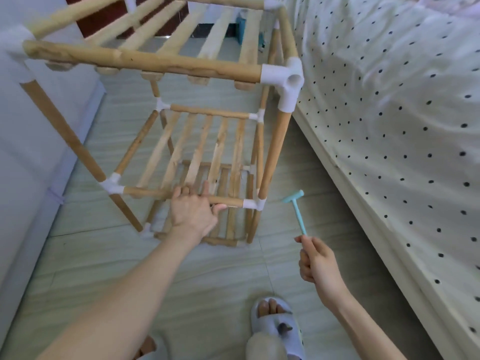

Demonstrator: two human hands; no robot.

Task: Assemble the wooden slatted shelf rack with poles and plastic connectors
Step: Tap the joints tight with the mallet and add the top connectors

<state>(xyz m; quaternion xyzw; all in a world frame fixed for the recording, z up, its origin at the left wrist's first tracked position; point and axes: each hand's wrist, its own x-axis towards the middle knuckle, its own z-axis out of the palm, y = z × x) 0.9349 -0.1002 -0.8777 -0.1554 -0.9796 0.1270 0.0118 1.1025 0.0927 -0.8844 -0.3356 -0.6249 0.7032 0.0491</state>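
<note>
One wide-angle camera rides on the person's head, looking forward and steeply down. The shelf rack (197, 141) stands close in front, its top tier almost under the lens. The floor (233, 276) fills the middle, the bed (389, 126) edges the right, and slippered feet show at the bottom.

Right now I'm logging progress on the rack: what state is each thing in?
rack: upright on the floor, three slatted tiers joined
top corner connector: fitted, one socket open and empty
left hand: gripping the middle tier's front pole
right hand: pinching the handle of the small blue hammer, head raised
slipper: on the foot
</note>
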